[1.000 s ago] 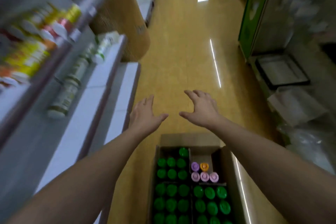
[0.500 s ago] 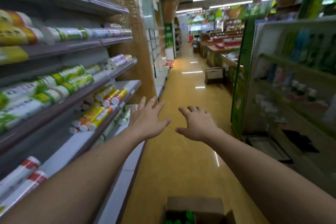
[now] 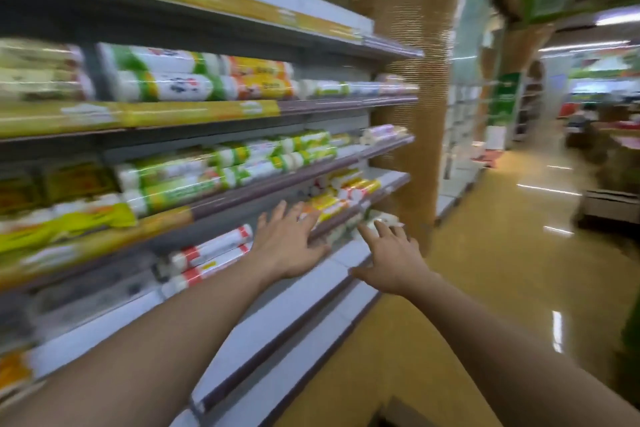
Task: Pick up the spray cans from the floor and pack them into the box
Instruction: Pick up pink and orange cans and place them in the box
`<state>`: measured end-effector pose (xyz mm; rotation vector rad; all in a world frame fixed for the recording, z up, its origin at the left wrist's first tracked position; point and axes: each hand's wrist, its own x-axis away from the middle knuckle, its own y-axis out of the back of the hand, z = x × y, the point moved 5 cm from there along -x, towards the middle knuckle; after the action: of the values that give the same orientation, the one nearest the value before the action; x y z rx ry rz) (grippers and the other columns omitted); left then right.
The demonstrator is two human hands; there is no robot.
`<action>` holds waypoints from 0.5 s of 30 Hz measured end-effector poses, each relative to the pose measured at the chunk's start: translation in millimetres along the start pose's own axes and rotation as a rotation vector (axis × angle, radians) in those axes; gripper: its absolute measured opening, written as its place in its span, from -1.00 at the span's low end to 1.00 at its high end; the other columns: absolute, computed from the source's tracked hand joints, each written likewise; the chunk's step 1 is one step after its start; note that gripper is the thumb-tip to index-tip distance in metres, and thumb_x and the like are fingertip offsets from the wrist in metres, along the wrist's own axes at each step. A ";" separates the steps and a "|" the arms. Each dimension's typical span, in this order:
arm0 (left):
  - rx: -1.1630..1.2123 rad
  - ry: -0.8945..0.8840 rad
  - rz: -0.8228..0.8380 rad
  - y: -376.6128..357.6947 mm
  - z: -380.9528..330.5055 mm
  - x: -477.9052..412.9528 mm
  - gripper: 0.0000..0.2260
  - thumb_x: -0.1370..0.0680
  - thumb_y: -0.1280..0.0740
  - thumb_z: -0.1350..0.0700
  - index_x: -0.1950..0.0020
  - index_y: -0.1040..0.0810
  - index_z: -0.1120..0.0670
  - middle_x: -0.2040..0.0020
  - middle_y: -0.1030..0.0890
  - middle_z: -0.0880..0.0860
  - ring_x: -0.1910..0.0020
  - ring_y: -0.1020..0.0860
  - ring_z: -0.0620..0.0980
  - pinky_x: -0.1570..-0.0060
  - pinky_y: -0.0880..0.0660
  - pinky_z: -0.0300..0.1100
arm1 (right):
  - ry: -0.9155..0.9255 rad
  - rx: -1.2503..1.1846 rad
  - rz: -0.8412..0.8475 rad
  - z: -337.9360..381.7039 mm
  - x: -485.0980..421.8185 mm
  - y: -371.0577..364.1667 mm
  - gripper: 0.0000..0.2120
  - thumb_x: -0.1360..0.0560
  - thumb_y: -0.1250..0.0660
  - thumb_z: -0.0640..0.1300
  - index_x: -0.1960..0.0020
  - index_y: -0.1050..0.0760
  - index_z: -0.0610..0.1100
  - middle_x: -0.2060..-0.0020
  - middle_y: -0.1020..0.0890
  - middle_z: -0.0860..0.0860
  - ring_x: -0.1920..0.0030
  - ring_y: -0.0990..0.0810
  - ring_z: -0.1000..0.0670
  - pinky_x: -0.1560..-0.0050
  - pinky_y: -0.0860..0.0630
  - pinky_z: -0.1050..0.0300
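Both my arms reach forward toward store shelving on the left. My left hand (image 3: pixel 289 244) is spread open, palm down, in front of a lower shelf of wrapped rolls. My right hand (image 3: pixel 393 258) is also open with fingers apart, just right of it over the white bottom shelf. Neither hand holds anything. Only a dark corner of the cardboard box (image 3: pixel 398 414) shows at the bottom edge. No spray cans are in view. The picture is blurred by motion.
Tiered shelves (image 3: pixel 311 107) on the left carry rolls in green, yellow and red wrapping (image 3: pixel 207 255). A rope-wrapped pillar (image 3: pixel 412 114) stands behind them. The yellow aisle floor (image 3: pixel 485 288) runs to the right, with a low crate (image 3: pixel 609 208) at far right.
The view has swung up from the box and then left to the shelves. The box with green-capped cans dropped out of sight. Both hands stayed open and empty, now nearer the shelves.
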<state>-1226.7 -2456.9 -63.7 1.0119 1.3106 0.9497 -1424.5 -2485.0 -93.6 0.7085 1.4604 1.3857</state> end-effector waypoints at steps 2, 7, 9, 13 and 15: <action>-0.036 0.100 0.020 0.8 26.1 38.4 -0.17 -0.39 0.11 -0.54 -0.61 -0.05 -0.22 -0.66 -0.03 -0.01 -0.62 0.04 0.16 -0.50 0.01 0.24 | 0.089 -0.053 0.025 37.9 2.1 -10.9 -0.11 -0.46 -0.30 0.38 -0.62 0.00 0.09 -0.59 -0.16 -0.08 -0.54 -0.15 -0.23 -0.42 -0.24 -0.28; -0.144 0.334 0.077 8.8 96.7 147.7 -0.26 -0.51 -0.05 -0.48 -0.61 -0.07 -0.17 -0.65 -0.04 0.00 -0.62 0.05 0.16 -0.50 0.00 0.26 | 0.287 -0.157 0.118 147.3 29.1 -41.8 -0.12 -0.46 -0.36 0.31 -0.62 -0.01 0.09 -0.59 -0.13 -0.08 -0.53 -0.16 -0.22 -0.43 -0.26 -0.20; -0.144 0.438 0.092 20.0 125.2 194.5 -0.22 -0.48 -0.01 -0.51 -0.62 -0.05 -0.17 -0.65 -0.04 0.00 -0.62 0.05 0.16 -0.51 0.02 0.25 | 0.357 -0.206 0.165 193.4 43.9 -51.3 -0.10 -0.44 -0.37 0.31 -0.62 -0.02 0.10 -0.60 -0.11 -0.08 -0.54 -0.15 -0.23 -0.46 -0.25 -0.22; -0.180 0.646 0.112 35.8 184.0 308.7 -0.23 -0.49 0.00 -0.51 -0.62 -0.02 -0.19 -0.66 0.00 0.00 -0.62 0.09 0.14 -0.50 0.02 0.26 | 0.539 -0.277 0.218 302.5 84.4 -65.3 -0.07 -0.42 -0.38 0.37 -0.62 -0.02 0.12 -0.61 -0.10 -0.07 -0.56 -0.11 -0.22 -0.45 -0.23 -0.25; -0.225 0.740 0.144 46.1 210.5 370.5 -0.24 -0.51 -0.02 -0.49 -0.62 -0.02 -0.18 -0.66 -0.01 0.02 -0.62 0.07 0.16 -0.51 -0.02 0.26 | 0.652 -0.273 0.267 360.8 114.4 -70.3 -0.07 -0.42 -0.37 0.38 -0.62 -0.01 0.12 -0.61 -0.08 -0.07 -0.56 -0.11 -0.23 -0.45 -0.24 -0.24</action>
<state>-999.9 -2099.3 -130.0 0.5935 1.6859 1.6387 -1124.2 -2250.7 -149.0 0.2842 1.6487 2.1098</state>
